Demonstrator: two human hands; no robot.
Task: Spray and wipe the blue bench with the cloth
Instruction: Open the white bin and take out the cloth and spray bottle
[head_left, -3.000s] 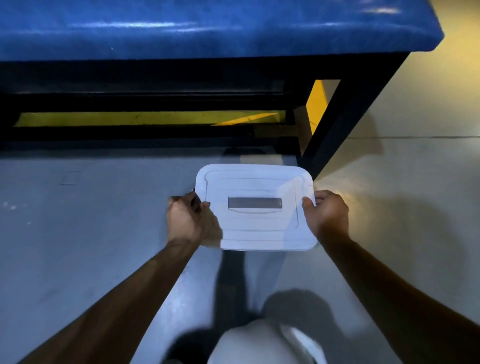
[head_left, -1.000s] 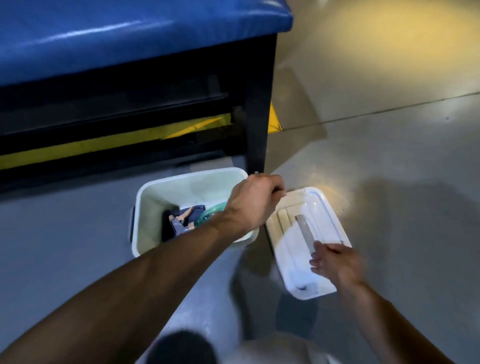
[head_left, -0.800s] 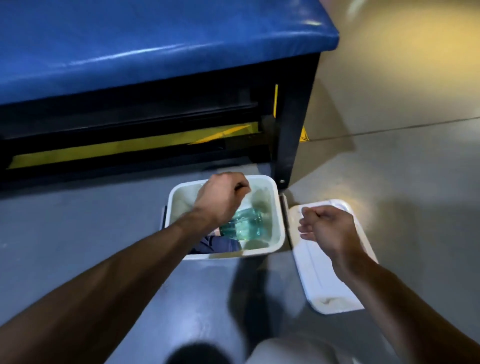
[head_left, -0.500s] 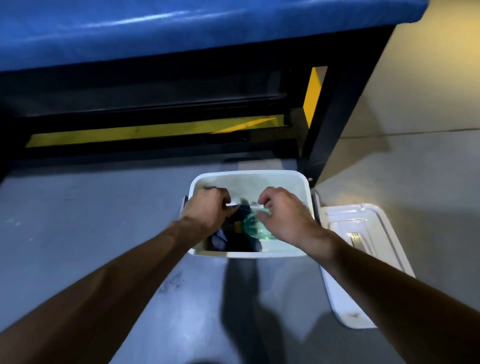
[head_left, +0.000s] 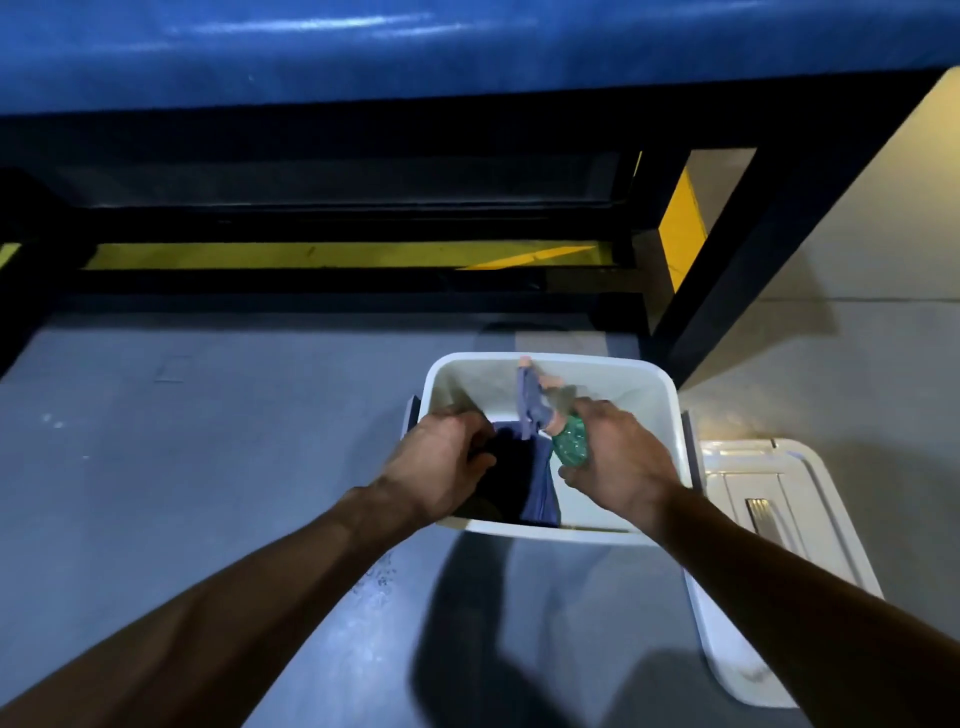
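A white plastic bin (head_left: 649, 387) sits on the grey floor (head_left: 182, 441) at lower centre of the frame, just in front of the black leg (head_left: 727, 270) of the bench (head_left: 415, 52), whose blue padded top fills the upper edge of the frame. Both hands reach down into the bin.

The left hand (head_left: 441, 467), at the bin's left side, is curled around a dark cloth (head_left: 511, 478) that lies bunched against the bin's near wall; a lighter blue fold of the cloth hangs down beside it towards the middle of the bin.

The right hand (head_left: 618, 457), at the bin's right side, grips a green translucent spray bottle (head_left: 569, 441) around its body, thumb below and fingers over the top. The bottle is tilted, its blue and pale trigger head (head_left: 532, 400) pointing towards the far wall of the bin. Bottle and cloth are touching or nearly so at the middle of the bin; I cannot tell which.

The bin's white lid (head_left: 753, 519) lies flat on the floor just right of the bin, partly covered by the right forearm. A yellow strip (head_left: 311, 254) runs along the floor under the bench frame.
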